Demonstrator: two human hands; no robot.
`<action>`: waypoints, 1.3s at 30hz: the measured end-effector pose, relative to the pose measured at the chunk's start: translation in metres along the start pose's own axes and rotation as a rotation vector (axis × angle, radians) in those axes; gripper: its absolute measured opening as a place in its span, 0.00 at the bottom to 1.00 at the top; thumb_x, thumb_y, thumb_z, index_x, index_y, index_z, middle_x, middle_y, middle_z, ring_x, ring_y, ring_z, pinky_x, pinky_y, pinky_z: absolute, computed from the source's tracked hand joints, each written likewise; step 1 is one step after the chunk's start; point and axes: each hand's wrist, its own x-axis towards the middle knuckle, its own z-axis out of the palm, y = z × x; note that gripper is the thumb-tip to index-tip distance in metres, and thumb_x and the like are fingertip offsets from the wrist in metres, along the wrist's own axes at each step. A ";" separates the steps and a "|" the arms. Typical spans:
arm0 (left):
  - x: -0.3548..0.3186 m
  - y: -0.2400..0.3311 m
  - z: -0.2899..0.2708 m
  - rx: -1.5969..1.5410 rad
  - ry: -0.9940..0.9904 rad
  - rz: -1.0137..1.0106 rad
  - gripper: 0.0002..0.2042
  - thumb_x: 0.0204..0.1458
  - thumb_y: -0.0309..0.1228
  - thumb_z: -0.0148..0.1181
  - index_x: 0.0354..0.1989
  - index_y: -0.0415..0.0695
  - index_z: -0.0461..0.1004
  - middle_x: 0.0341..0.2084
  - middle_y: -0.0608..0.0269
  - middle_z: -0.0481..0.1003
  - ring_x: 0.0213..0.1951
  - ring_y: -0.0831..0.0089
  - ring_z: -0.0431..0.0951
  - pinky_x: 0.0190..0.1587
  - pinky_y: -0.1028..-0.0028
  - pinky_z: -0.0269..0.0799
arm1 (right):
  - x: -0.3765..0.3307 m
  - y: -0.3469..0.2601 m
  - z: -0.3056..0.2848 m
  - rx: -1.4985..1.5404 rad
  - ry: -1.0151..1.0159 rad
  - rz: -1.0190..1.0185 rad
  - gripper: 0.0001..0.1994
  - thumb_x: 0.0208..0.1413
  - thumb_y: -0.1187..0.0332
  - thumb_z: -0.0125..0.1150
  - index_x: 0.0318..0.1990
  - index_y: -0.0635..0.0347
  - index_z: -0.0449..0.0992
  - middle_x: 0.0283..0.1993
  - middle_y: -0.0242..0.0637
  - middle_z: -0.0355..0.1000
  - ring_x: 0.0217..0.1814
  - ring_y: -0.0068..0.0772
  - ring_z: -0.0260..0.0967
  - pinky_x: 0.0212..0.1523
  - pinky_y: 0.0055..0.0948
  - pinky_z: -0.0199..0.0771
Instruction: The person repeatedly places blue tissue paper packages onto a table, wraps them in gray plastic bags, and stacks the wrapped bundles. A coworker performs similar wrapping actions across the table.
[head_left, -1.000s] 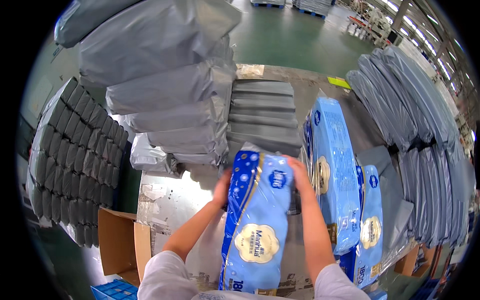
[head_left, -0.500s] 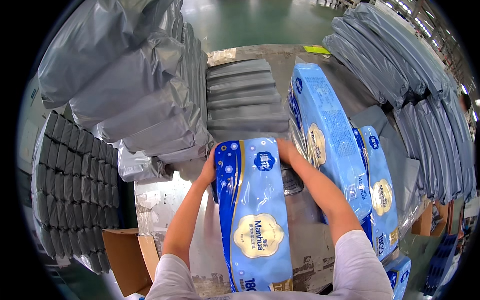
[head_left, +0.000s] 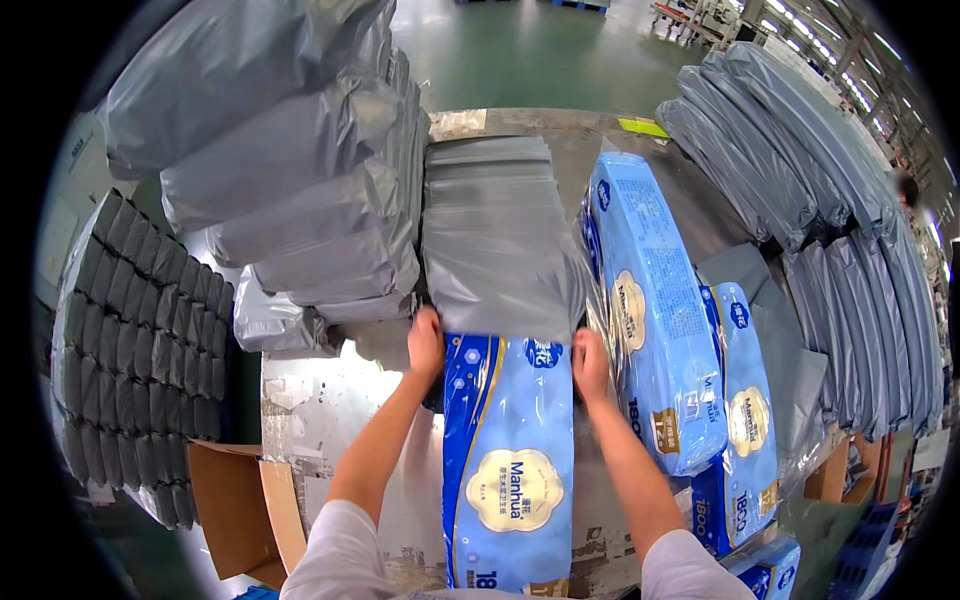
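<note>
A long blue plastic-wrapped pack of tissue paper (head_left: 512, 425) lies lengthwise in front of me. Its far end is inside the mouth of a grey plastic mailing bag (head_left: 500, 265), whose edge crosses the top of the pack. My left hand (head_left: 425, 345) is closed on the bag's left edge, beside the pack. On the other side, my right hand (head_left: 590, 365) grips the bag's right edge with curled fingers. Right of it lie two more blue packs, one large (head_left: 655, 290) and one partly behind it (head_left: 745, 400).
Tall piles of filled grey bags (head_left: 290, 170) rise at the left, with more stacked bags (head_left: 790, 140) at the right. A dark bundle of rolled bags (head_left: 140, 350) stands far left. An open cardboard box (head_left: 230, 510) sits below the worn table (head_left: 310, 400).
The bag's mouth has come toward me over the pack's far end. Both hands have moved from the pack's far corners down to the bag's edges. The view has shifted slightly.
</note>
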 end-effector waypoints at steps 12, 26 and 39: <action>-0.010 -0.004 -0.020 0.709 -0.661 -0.068 0.08 0.43 0.32 0.48 0.24 0.44 0.74 0.24 0.52 0.75 0.29 0.57 0.76 0.28 0.63 0.72 | -0.003 0.031 0.028 -0.807 -0.992 0.264 0.11 0.45 0.66 0.46 0.25 0.55 0.78 0.31 0.44 0.73 0.33 0.43 0.73 0.28 0.39 0.71; -0.426 0.072 -0.209 0.162 -1.174 -0.190 0.12 0.42 0.35 0.50 0.29 0.41 0.75 0.33 0.49 0.73 0.36 0.53 0.74 0.38 0.61 0.70 | -0.378 -0.196 -0.193 -0.144 -1.418 0.602 0.16 0.39 0.58 0.55 0.34 0.58 0.75 0.36 0.47 0.72 0.35 0.48 0.70 0.35 0.40 0.70; -0.409 0.044 -0.257 0.322 -1.217 -0.305 0.24 0.51 0.51 0.42 0.19 0.41 0.71 0.21 0.53 0.73 0.27 0.56 0.74 0.28 0.64 0.67 | -0.351 -0.183 -0.229 0.179 -0.789 0.932 0.18 0.47 0.53 0.58 0.24 0.61 0.74 0.20 0.32 0.69 0.22 0.20 0.63 0.24 0.25 0.63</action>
